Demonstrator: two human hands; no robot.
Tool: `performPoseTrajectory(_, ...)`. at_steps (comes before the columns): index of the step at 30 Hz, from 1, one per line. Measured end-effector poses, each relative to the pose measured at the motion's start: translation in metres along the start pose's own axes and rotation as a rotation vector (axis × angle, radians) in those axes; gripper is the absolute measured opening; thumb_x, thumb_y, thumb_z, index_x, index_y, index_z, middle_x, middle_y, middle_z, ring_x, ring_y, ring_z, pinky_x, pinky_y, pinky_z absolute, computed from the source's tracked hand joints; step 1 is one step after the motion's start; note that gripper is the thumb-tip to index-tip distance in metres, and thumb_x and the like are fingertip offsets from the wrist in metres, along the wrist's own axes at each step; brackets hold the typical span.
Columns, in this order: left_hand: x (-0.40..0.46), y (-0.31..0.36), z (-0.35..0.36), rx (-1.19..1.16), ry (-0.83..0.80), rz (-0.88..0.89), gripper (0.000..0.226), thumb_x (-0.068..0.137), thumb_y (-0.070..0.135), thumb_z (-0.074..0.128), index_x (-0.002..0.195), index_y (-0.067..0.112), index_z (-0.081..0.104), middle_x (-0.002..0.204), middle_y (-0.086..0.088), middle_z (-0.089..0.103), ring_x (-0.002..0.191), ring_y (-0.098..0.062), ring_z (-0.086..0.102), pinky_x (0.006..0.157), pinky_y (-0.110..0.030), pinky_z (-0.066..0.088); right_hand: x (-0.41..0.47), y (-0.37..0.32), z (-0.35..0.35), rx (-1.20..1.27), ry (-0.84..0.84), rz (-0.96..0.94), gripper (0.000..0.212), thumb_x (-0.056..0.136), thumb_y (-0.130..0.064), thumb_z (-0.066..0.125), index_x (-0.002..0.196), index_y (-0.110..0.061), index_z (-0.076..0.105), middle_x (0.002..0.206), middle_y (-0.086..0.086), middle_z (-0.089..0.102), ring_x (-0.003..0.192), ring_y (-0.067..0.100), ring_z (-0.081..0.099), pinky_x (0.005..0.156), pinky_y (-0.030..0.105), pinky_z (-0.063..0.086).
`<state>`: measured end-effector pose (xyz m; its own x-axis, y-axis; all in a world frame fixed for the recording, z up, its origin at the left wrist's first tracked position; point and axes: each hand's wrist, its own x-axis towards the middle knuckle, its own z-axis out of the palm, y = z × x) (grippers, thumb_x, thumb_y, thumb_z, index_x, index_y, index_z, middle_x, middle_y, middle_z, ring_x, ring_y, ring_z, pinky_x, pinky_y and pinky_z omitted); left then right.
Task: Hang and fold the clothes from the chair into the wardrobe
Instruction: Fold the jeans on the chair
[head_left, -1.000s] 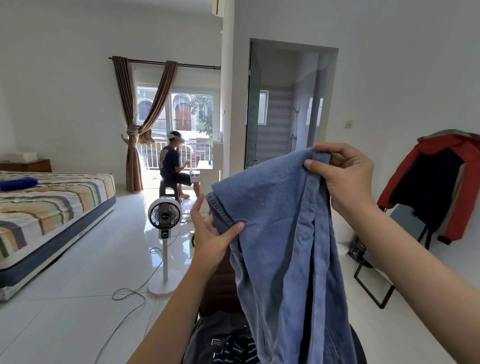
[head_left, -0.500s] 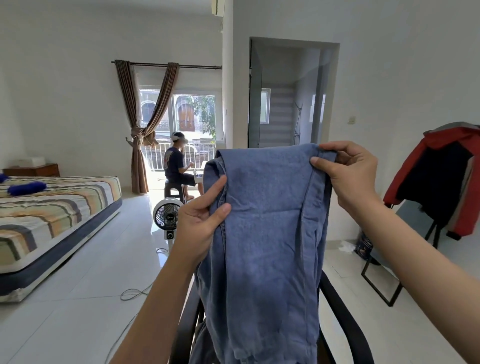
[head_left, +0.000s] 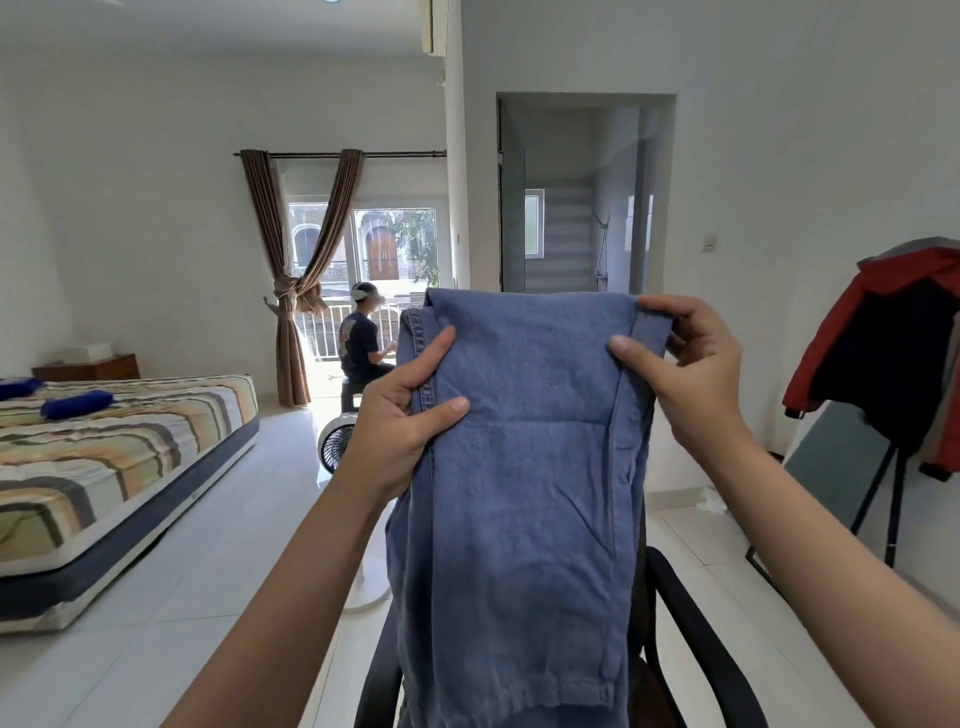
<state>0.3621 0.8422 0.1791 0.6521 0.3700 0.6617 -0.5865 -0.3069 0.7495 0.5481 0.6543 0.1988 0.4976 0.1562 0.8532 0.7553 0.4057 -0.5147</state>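
Left hand (head_left: 402, 415) and right hand (head_left: 685, 374) pinch top corners of jeans (head_left: 519, 493), hanging above chair (head_left: 691, 649). Best next: keep edge level, align seams, then fold.

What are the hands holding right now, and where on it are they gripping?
Both hold the blue trousers up over the chair: the left hand pinches the upper left edge, the right hand the upper right corner.

- One blue garment (head_left: 524, 467), held by two hands: left hand (head_left: 400, 421), right hand (head_left: 691, 374)
- One black chair (head_left: 691, 623)
- One bed (head_left: 119, 457)
- Two blue pillows (head_left: 77, 404)
- One fan (head_left: 337, 447)
- One seated person (head_left: 363, 343)
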Motion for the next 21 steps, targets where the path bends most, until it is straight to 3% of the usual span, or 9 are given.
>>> performPoseTrajectory(3, 0.014, 0.007, 0.009, 0.075, -0.024, 0.048, 0.064, 0.076, -0.008, 0.068, 0.125, 0.031, 0.055, 0.125, 0.014, 0.062, 0.119, -0.011, 0.057, 0.099, -0.028, 0.046, -0.023, 0.014, -0.005, -0.172, -0.01, -0.054, 0.063, 0.064, -0.045, 0.083, 0.115, -0.037, 0.047, 0.122, -0.004, 0.048, 0.113, 0.022, 0.055, 0.091, 0.048, 0.051)
performPoseTrajectory(5, 0.022, 0.011, 0.016, 0.117, -0.034, 0.069, 0.067, 0.073, -0.009, 0.069, 0.125, 0.03, 0.055, 0.127, 0.011, 0.06, 0.118, -0.009, 0.057, 0.098, -0.025, 0.046, -0.042, 0.022, -0.005, -0.158, 0.051, -0.015, 0.081, 0.06, -0.051, 0.083, 0.125, -0.04, 0.036, 0.133, 0.006, 0.034, 0.12, 0.018, 0.05, 0.097, 0.043, 0.05)
performPoseTrajectory(7, 0.028, 0.015, 0.022, 0.141, -0.032, 0.081, 0.071, 0.074, -0.015, 0.066, 0.129, 0.026, 0.05, 0.129, 0.005, 0.058, 0.117, -0.007, 0.056, 0.097, -0.022, 0.046, -0.063, 0.028, -0.002, -0.018, 0.074, 0.04, 0.092, 0.06, -0.043, 0.082, 0.132, -0.039, 0.026, 0.142, 0.004, 0.025, 0.122, 0.008, 0.051, 0.094, 0.032, 0.052)
performPoseTrajectory(8, 0.03, 0.016, 0.024, 0.147, -0.029, 0.088, 0.072, 0.074, -0.018, 0.065, 0.13, 0.024, 0.048, 0.13, 0.003, 0.058, 0.117, -0.006, 0.056, 0.096, -0.021, 0.045, -0.076, 0.034, 0.0, 0.04, 0.05, 0.054, 0.096, 0.062, -0.04, 0.082, 0.136, -0.038, 0.021, 0.146, 0.0, 0.024, 0.123, 0.008, 0.052, 0.094, 0.034, 0.053)
performPoseTrajectory(11, 0.035, 0.021, 0.023, 0.163, -0.012, 0.098, 0.073, 0.073, -0.02, 0.063, 0.131, 0.021, 0.046, 0.126, 0.003, 0.059, 0.111, -0.002, 0.058, 0.094, -0.019, 0.046, -0.117, 0.053, 0.006, 0.072, -0.068, 0.107, 0.111, 0.066, -0.047, 0.082, 0.146, -0.044, 0.005, 0.153, 0.002, 0.023, 0.133, 0.029, 0.044, 0.099, 0.057, 0.046)
performPoseTrajectory(12, 0.037, 0.023, 0.022, 0.168, -0.005, 0.098, 0.074, 0.072, -0.02, 0.064, 0.131, 0.022, 0.046, 0.123, 0.007, 0.061, 0.109, -0.001, 0.058, 0.094, -0.019, 0.046, -0.13, 0.057, 0.009, 0.072, -0.105, 0.12, 0.113, 0.067, -0.048, 0.082, 0.146, -0.047, 0.0, 0.152, 0.004, 0.024, 0.134, 0.028, 0.043, 0.102, 0.056, 0.044)
performPoseTrajectory(15, 0.041, 0.028, 0.017, 0.172, 0.034, 0.096, 0.075, 0.07, -0.02, 0.064, 0.129, 0.023, 0.048, 0.112, 0.021, 0.065, 0.105, 0.0, 0.06, 0.09, -0.017, 0.047, -0.16, 0.061, 0.022, 0.054, -0.203, 0.122, 0.117, 0.069, -0.045, 0.081, 0.146, -0.048, -0.007, 0.155, 0.003, 0.02, 0.142, 0.016, 0.031, 0.112, 0.036, 0.036)
performPoseTrajectory(18, 0.042, 0.03, 0.014, 0.163, 0.087, 0.083, 0.072, 0.071, -0.021, 0.062, 0.127, 0.023, 0.051, 0.107, 0.023, 0.066, 0.105, -0.003, 0.061, 0.088, -0.019, 0.048, -0.17, 0.057, 0.037, 0.034, -0.152, 0.043, 0.105, 0.076, -0.035, 0.077, 0.15, -0.04, 0.002, 0.157, -0.013, 0.017, 0.145, 0.011, 0.023, 0.114, 0.024, 0.029)
performPoseTrajectory(21, 0.043, 0.031, 0.008, 0.139, 0.141, 0.062, 0.072, 0.071, -0.023, 0.06, 0.129, 0.018, 0.051, 0.104, 0.022, 0.068, 0.102, -0.003, 0.063, 0.087, -0.02, 0.05, -0.16, 0.05, 0.041, -0.008, -0.085, -0.102, 0.072, 0.082, -0.015, 0.07, 0.144, -0.025, 0.035, 0.142, -0.013, 0.041, 0.133, 0.007, 0.042, 0.106, 0.019, 0.036)
